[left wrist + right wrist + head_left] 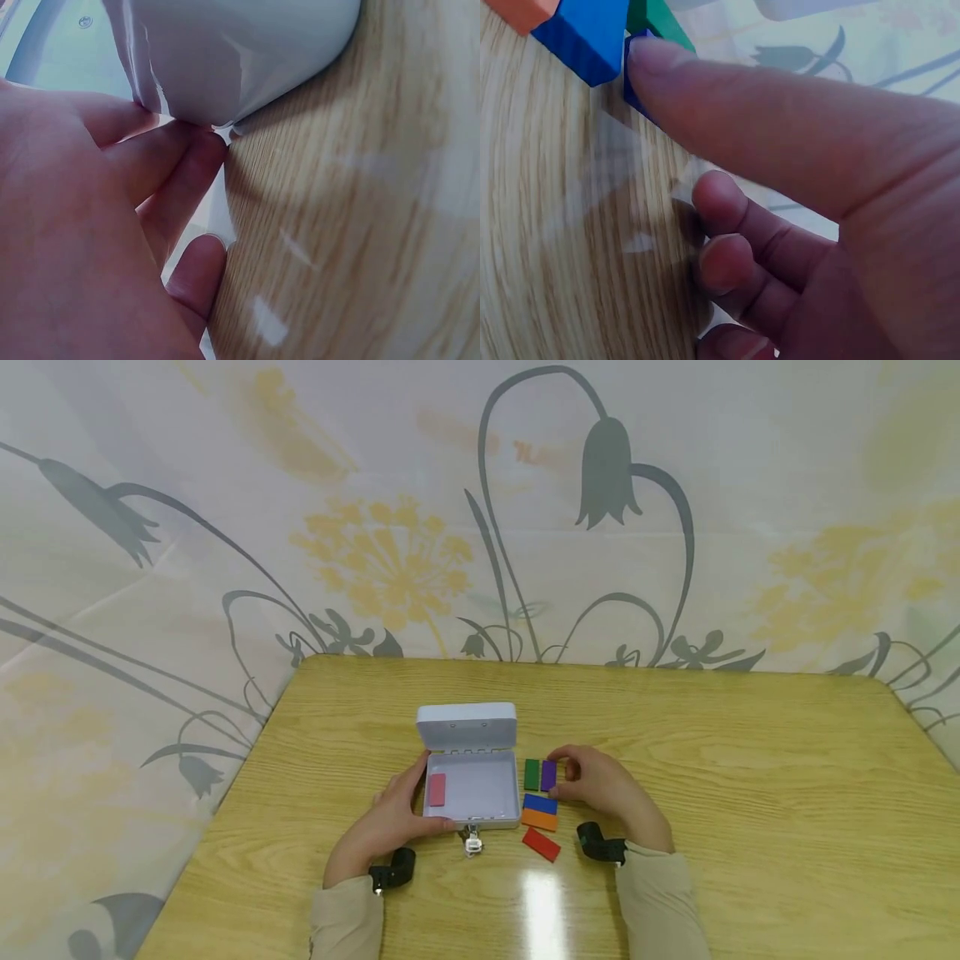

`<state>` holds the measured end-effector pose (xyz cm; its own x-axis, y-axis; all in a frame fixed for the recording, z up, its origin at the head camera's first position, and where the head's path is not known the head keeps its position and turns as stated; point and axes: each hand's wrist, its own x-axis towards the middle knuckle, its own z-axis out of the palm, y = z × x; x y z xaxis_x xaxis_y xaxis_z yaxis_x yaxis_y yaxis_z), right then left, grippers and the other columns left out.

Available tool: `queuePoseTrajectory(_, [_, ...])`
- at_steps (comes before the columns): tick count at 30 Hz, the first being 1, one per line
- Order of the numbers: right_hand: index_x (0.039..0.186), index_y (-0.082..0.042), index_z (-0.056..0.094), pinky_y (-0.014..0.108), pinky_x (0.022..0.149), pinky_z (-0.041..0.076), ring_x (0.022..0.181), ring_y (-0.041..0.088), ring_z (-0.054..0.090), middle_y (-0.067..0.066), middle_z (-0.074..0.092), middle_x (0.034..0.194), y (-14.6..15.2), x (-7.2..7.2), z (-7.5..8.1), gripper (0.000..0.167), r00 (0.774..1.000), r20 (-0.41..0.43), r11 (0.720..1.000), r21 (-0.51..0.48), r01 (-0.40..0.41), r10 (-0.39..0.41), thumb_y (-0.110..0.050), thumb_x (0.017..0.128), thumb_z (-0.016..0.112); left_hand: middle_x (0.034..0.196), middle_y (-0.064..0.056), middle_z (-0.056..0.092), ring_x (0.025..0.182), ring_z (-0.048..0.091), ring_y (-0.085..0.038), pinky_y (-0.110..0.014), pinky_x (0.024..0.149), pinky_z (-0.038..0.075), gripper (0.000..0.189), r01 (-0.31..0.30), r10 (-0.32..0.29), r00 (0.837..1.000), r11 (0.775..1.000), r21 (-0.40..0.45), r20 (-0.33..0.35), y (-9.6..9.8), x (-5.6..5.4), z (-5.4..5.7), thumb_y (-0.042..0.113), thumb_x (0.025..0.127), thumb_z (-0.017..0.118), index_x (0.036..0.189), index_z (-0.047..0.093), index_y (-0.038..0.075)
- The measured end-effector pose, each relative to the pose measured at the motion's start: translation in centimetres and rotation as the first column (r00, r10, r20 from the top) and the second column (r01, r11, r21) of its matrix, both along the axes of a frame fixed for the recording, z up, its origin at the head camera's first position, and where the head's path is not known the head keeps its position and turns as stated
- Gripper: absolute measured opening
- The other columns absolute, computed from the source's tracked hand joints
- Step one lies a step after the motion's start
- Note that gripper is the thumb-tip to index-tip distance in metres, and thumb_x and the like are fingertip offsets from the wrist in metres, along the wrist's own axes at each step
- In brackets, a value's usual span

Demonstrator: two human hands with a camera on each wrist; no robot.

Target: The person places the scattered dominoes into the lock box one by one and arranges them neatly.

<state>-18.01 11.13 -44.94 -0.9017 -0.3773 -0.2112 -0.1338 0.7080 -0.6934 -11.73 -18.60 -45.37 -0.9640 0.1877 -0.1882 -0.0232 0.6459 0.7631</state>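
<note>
A white cash box (486, 785) stands on the table with its hinged lid (467, 727) raised. Inside, at the left wall, lies a pink block (437, 790). My left hand (382, 822) grips the box from its left side, thumb along the front edge and fingers at the back corner. To the right of the box, my right hand (606, 787) pinches a purple block (549, 775) endwise between thumb and index finger; in the right wrist view the thumb covers much of it. A green block (532, 774) lies just left of the purple one.
Nearer me lie a blue block (541, 803), an orange block (539, 820) against it and a slanted red block (542, 844). Keys (472, 843) hang at the box's front lock. A patterned curtain (525, 568) rises behind the wooden table (765, 793).
</note>
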Motion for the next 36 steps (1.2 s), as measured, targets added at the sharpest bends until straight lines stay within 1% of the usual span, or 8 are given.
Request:
queuePoseTrajectory(2, [0.111, -0.009, 0.058, 0.028, 0.057, 0.034, 0.064, 0.015, 0.043, 0.001, 0.048, 0.073, -0.02, -0.01, 0.04, 0.041, 1.000, -0.009, 1.000, 0.004, -0.009, 0.009, -0.018, 0.074, 0.073, 0.143, -0.002, 0.026, 0.127, 0.024, -0.024, -0.049, 0.097, 0.015, 0.108, 0.000, 0.000, 1.000, 1.000, -0.004, -0.001, 0.00, 0.02, 0.00, 0.049, 0.061, 0.076, 0.144, 0.012, 0.026])
queuePoseTrajectory(8, [0.113, -0.009, 0.058, 0.028, 0.057, 0.034, 0.063, 0.015, 0.043, 0.001, 0.048, 0.072, -0.20, 0.01, 0.24, 0.042, 1.000, -0.007, 1.000, 0.005, 0.008, -0.008, -0.017, 0.074, 0.072, 0.143, -0.002, 0.027, 0.126, 0.025, -0.024, -0.049, 0.097, 0.015, 0.108, -0.009, 0.009, 1.000, 1.000, -0.003, 0.005, 0.01, 0.01, 0.06, 0.049, 0.061, 0.077, 0.144, 0.013, 0.025])
queuePoseTrajectory(15, [0.114, -0.008, 0.056, 0.028, 0.056, 0.032, 0.062, 0.014, 0.041, 0.000, 0.046, 0.071, -0.40, -0.06, 0.33, 0.044, 0.999, -0.035, 0.999, 0.034, -0.008, 0.009, -0.017, 0.074, 0.072, 0.142, -0.004, 0.028, 0.125, 0.026, -0.025, -0.049, 0.097, 0.016, 0.108, -0.018, 0.018, 1.000, 1.000, -0.005, 0.002, 0.03, 0.01, 0.07, 0.048, 0.060, 0.077, 0.144, 0.015, 0.023])
queuePoseTrajectory(20, [0.113, -0.009, 0.057, 0.028, 0.055, 0.033, 0.061, 0.014, 0.042, 0.000, 0.047, 0.071, -0.41, 0.08, 0.24, 0.041, 0.999, -0.036, 0.998, 0.046, 0.032, -0.030, -0.018, 0.075, 0.071, 0.142, -0.003, 0.028, 0.125, 0.026, -0.025, -0.049, 0.097, 0.016, 0.108, -0.014, 0.014, 1.000, 1.000, -0.006, 0.003, 0.05, 0.05, -0.04, 0.049, 0.060, 0.077, 0.144, 0.014, 0.024])
queuePoseTrajectory(23, [0.113, -0.010, 0.056, 0.028, 0.055, 0.033, 0.061, 0.015, 0.043, 0.000, 0.048, 0.072, -0.41, 0.14, 0.20, 0.039, 0.997, -0.033, 0.996, 0.056, 0.065, -0.064, -0.021, 0.077, 0.070, 0.143, -0.003, 0.028, 0.125, 0.026, -0.025, -0.049, 0.097, 0.016, 0.108, -0.011, 0.011, 1.000, 1.000, -0.003, -0.001, 0.02, 0.02, -0.11, 0.049, 0.060, 0.077, 0.144, 0.014, 0.025])
queuePoseTrajectory(26, [0.113, -0.010, 0.056, 0.028, 0.055, 0.033, 0.061, 0.015, 0.043, 0.000, 0.049, 0.072, -0.41, 0.17, 0.28, 0.039, 0.996, -0.030, 0.995, 0.050, 0.082, -0.080, -0.025, 0.079, 0.068, 0.143, -0.002, 0.027, 0.126, 0.025, -0.024, -0.050, 0.097, 0.015, 0.108, -0.007, 0.007, 1.000, 1.000, -0.004, -0.004, -0.03, -0.02, -0.20, 0.050, 0.060, 0.076, 0.144, 0.013, 0.025])
queuePoseTrajectory(31, [0.115, -0.010, 0.054, 0.028, 0.056, 0.035, 0.063, 0.015, 0.045, 0.000, 0.052, 0.074, -0.37, 0.14, 0.28, 0.044, 0.994, -0.022, 0.994, 0.030, 0.104, -0.103, -0.031, 0.079, 0.067, 0.143, -0.002, 0.026, 0.127, 0.024, -0.024, -0.050, 0.097, 0.015, 0.108, -0.005, 0.005, 1.000, 1.000, -0.007, -0.008, -0.12, -0.10, -0.40, 0.052, 0.060, 0.076, 0.144, 0.013, 0.026])
queuePoseTrajectory(36, [0.117, -0.011, 0.054, 0.029, 0.058, 0.036, 0.066, 0.016, 0.046, 0.000, 0.053, 0.076, -0.57, 0.11, 0.39, 0.048, 0.993, -0.016, 0.992, 0.039, 0.118, -0.117, -0.040, 0.080, 0.064, 0.143, -0.002, 0.026, 0.126, 0.025, -0.024, -0.050, 0.098, 0.015, 0.108, -0.007, 0.007, 1.000, 1.000, -0.001, -0.002, -0.23, -0.03, -0.33, 0.052, 0.060, 0.076, 0.144, 0.013, 0.027])
